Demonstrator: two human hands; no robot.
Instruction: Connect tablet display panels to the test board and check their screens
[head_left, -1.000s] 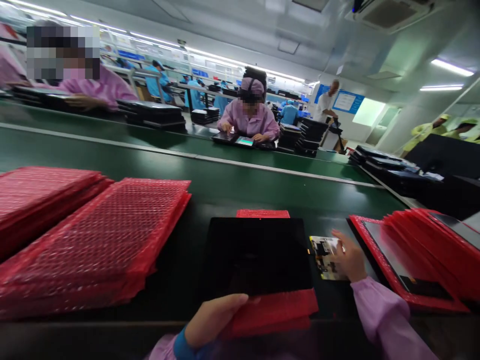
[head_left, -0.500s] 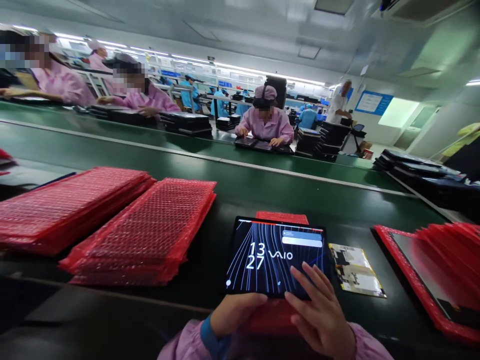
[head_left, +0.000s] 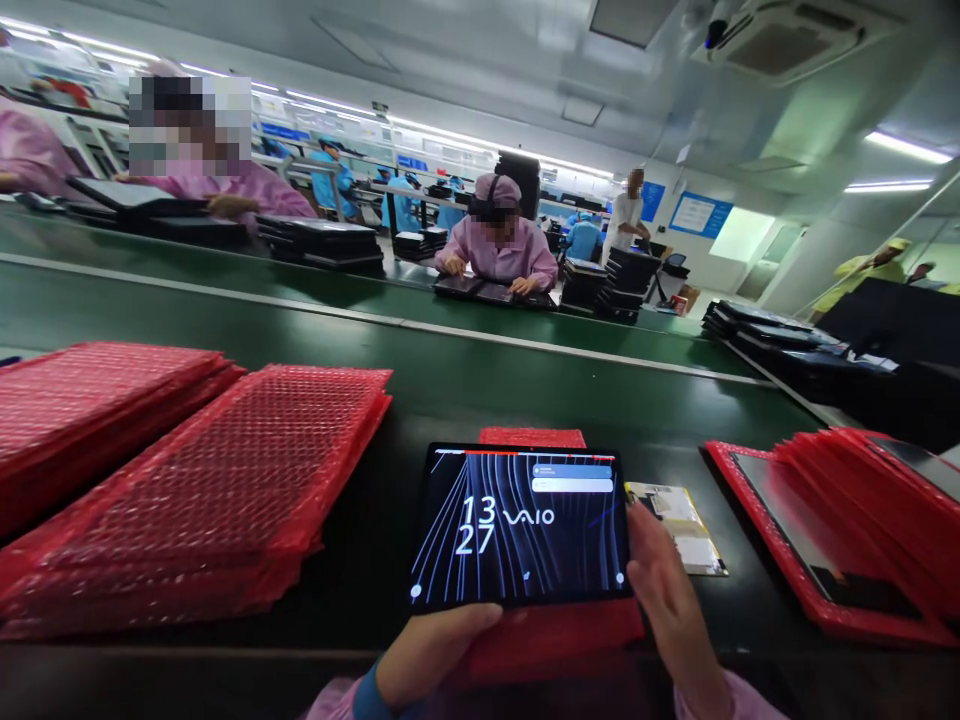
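Note:
A lit tablet (head_left: 480, 570) showing 13:27 and the VAIO name is tilted up toward me. My left hand (head_left: 429, 652) is closed on its lower edge, thumb on the front and fingers hidden behind. Beside the tablet's right edge is my right hand (head_left: 666, 595), fingers stretched upward and somewhat blurred; contact with the edge is hard to make out. Below and behind the tablet shows a red bubble-wrap pouch (head_left: 559, 635). A flat silver-and-yellow part, perhaps a battery (head_left: 697, 545), lies just past my right hand.
Stacks of red bubble-wrap pouches (head_left: 217, 470) lie on the left. More red pouches (head_left: 847, 530) with a dark flat panel (head_left: 814, 530) are on the right. Beyond the green belt (head_left: 480, 375), a co-worker (head_left: 499, 240) handles devices between black stacks (head_left: 319, 240).
My right hand has moved from over the screen's lower right to the tablet's right edge. My view has swung right; the left hand keeps its hold.

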